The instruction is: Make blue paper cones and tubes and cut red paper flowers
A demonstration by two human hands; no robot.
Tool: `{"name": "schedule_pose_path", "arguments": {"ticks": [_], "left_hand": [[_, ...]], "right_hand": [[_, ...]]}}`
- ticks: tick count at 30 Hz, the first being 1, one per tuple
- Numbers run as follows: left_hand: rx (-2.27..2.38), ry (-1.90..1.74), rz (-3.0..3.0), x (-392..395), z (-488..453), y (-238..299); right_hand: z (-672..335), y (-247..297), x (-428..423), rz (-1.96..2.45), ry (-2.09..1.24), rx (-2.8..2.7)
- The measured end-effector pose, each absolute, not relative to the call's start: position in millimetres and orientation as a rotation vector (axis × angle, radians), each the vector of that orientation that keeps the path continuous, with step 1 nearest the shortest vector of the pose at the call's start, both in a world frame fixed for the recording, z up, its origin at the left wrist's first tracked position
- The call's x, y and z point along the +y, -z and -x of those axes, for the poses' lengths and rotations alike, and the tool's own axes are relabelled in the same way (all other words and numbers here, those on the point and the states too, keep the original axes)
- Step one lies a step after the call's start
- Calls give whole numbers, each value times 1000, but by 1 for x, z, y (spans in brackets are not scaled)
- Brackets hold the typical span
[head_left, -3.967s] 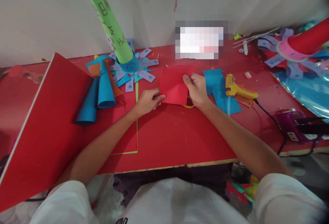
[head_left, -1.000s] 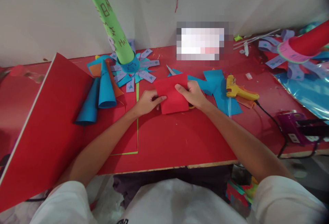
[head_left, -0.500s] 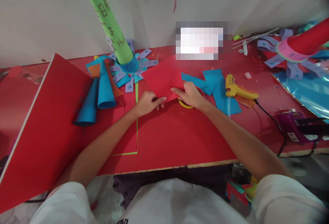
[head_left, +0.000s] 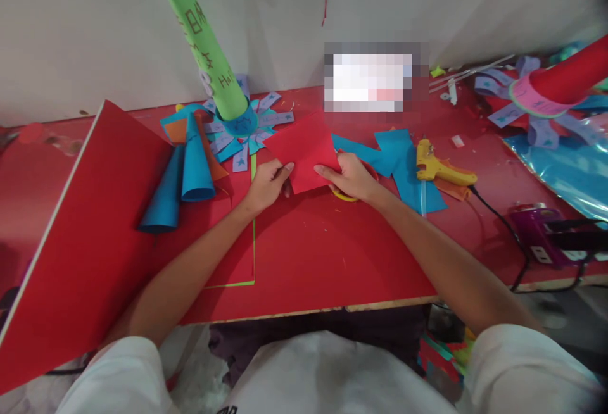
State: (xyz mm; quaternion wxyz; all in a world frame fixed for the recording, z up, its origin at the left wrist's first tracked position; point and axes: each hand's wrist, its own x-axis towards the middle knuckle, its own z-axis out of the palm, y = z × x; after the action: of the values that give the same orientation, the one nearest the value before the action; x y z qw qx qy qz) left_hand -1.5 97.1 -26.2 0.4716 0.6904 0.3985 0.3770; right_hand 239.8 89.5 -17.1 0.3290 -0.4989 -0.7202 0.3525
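Note:
A piece of red paper (head_left: 306, 151) is held up over the red table (head_left: 327, 268) between my two hands. My left hand (head_left: 268, 183) pinches its lower left edge, thumb on top. At the right edge, my right hand (head_left: 351, 176) grips it with the thumb lying across the near face. Yellow and orange scissors handles (head_left: 344, 195) show partly beneath my right hand; their blades are hidden. Blue paper cut-outs (head_left: 403, 161) lie just right of that hand. Two blue paper cones (head_left: 197, 180) stand to the left of my left hand.
A large red board (head_left: 90, 211) leans at the left. Behind the cones rises a green paper tube (head_left: 209, 53) on a petalled base. Rightward are a yellow glue gun (head_left: 441, 167) with its cord, a purple power strip (head_left: 536, 230) and a red tube (head_left: 574, 72) with a pink collar.
My left hand has shifted up along the red paper's left edge, its thumb now higher on the sheet. My right hand keeps its grip in nearly the same place.

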Motion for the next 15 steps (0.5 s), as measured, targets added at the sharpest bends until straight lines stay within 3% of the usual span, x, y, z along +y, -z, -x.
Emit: {"name": "schedule_pose_path", "arguments": {"ticks": [8,15], "left_hand": [[950,-800,-1827,93,3,25],[973,-1016,-1571,99,1,30]], "right_hand": [[-239,12,89,1217,-999,-1765],[-241,15,94,1172,-1094,-1863]]}}
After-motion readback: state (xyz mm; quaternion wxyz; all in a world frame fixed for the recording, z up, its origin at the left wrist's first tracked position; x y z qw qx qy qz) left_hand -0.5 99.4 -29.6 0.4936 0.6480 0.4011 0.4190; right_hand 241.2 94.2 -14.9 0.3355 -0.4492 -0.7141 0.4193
